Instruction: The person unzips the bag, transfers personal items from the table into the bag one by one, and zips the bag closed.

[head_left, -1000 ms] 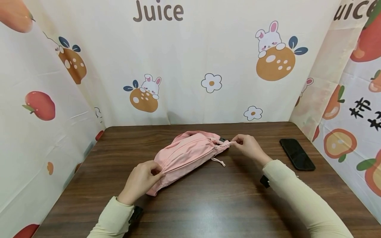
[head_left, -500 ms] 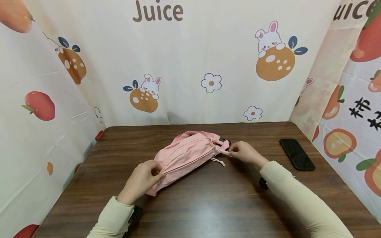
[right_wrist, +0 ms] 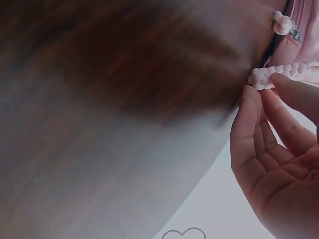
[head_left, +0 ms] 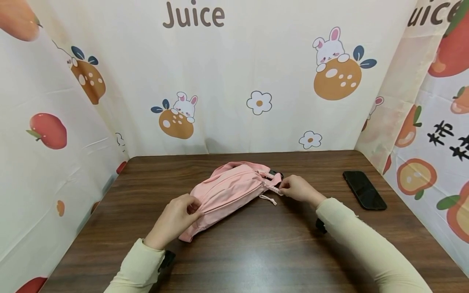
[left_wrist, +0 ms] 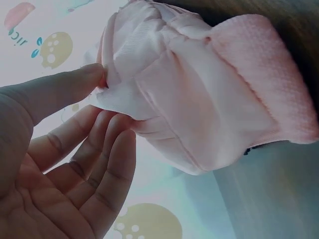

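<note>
A pink waist bag (head_left: 229,189) lies slantwise on the wooden table, its zip seams running along its length. At the bag's near left end, my left hand (head_left: 177,215) pinches a fold of the fabric between thumb and fingers, seen close in the left wrist view. My right hand (head_left: 300,189) is at the other end, thumb and fingertips gripping a braided cord (right_wrist: 281,74) attached to the bag. A second thin cord with a knotted end (head_left: 269,199) hangs loose beside it. A black buckle (head_left: 277,173) shows behind the bag's right end.
A black smartphone (head_left: 364,190) lies on the dark wooden table (head_left: 264,252) at the right. Printed curtains (head_left: 220,81) with fruit and rabbits close off the back and both sides.
My right hand has drawn the braided cord toward the near side and slightly left, uncovering the strap end by the buckle. The left hand keeps its pinch on the bag.
</note>
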The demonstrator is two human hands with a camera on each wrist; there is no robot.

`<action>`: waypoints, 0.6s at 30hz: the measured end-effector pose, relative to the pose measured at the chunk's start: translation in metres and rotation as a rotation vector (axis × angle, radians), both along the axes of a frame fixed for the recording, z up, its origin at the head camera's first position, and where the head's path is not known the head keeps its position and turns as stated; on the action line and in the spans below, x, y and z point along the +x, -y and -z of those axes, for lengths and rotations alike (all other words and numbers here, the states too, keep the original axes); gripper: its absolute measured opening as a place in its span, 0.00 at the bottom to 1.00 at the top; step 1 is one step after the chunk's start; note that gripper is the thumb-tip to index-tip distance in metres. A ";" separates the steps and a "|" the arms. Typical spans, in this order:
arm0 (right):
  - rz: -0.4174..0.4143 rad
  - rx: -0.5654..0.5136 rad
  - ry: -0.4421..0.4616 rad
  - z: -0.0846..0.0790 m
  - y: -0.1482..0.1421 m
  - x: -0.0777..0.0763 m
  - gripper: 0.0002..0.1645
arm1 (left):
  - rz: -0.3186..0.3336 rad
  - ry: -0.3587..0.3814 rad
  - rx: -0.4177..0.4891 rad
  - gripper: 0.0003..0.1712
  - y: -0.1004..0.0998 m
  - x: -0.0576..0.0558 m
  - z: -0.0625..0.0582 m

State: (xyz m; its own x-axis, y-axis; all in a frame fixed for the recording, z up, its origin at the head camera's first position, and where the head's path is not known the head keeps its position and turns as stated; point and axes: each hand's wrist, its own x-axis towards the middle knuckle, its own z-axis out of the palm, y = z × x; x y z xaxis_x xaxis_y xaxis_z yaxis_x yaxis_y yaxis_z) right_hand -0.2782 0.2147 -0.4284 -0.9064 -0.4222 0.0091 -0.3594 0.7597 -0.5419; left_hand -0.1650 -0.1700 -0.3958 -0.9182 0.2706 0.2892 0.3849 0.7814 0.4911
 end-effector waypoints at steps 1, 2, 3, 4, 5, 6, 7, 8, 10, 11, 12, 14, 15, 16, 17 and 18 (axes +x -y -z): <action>0.004 -0.004 -0.002 -0.001 0.000 0.000 0.04 | 0.002 -0.003 0.000 0.09 -0.001 0.000 -0.001; 0.009 -0.005 -0.011 -0.001 0.001 0.000 0.04 | 0.004 -0.009 -0.001 0.09 -0.001 -0.001 -0.002; 0.015 -0.010 -0.020 -0.003 0.001 0.000 0.04 | 0.006 -0.015 -0.002 0.09 -0.002 -0.002 -0.003; 0.021 -0.019 -0.033 -0.004 0.002 0.000 0.05 | 0.008 -0.021 -0.004 0.09 -0.003 -0.003 -0.005; 0.031 -0.033 -0.042 -0.005 0.003 0.001 0.05 | 0.010 -0.027 -0.007 0.08 -0.005 -0.004 -0.006; 0.042 -0.050 -0.051 -0.007 0.004 0.001 0.05 | 0.012 -0.032 -0.007 0.08 -0.006 -0.005 -0.008; 0.051 -0.067 -0.064 -0.008 0.006 0.001 0.05 | 0.014 -0.037 -0.007 0.08 -0.008 -0.007 -0.010; 0.057 -0.079 -0.083 -0.009 0.008 0.002 0.06 | 0.018 -0.039 -0.002 0.07 -0.011 -0.009 -0.013; 0.072 -0.111 -0.107 -0.010 0.013 0.003 0.07 | 0.034 -0.038 0.020 0.07 -0.018 -0.012 -0.018; 0.083 -0.125 -0.117 -0.011 0.016 0.004 0.07 | 0.044 -0.034 0.036 0.08 -0.022 -0.014 -0.022; 0.091 -0.137 -0.132 -0.012 0.019 0.005 0.07 | 0.056 -0.029 0.052 0.08 -0.026 -0.016 -0.025; 0.107 -0.160 -0.157 -0.012 0.025 0.007 0.09 | 0.084 -0.025 0.076 0.10 -0.036 -0.020 -0.033; 0.114 -0.170 -0.169 -0.012 0.029 0.008 0.09 | 0.096 -0.025 0.082 0.11 -0.042 -0.023 -0.036; 0.119 -0.180 -0.183 -0.012 0.032 0.009 0.09 | 0.108 -0.027 0.084 0.11 -0.047 -0.025 -0.040; 0.122 -0.189 -0.192 -0.012 0.035 0.010 0.09 | 0.119 -0.029 0.082 0.11 -0.053 -0.028 -0.043; 0.121 -0.198 -0.201 -0.011 0.038 0.010 0.10 | 0.128 -0.031 0.077 0.11 -0.059 -0.031 -0.045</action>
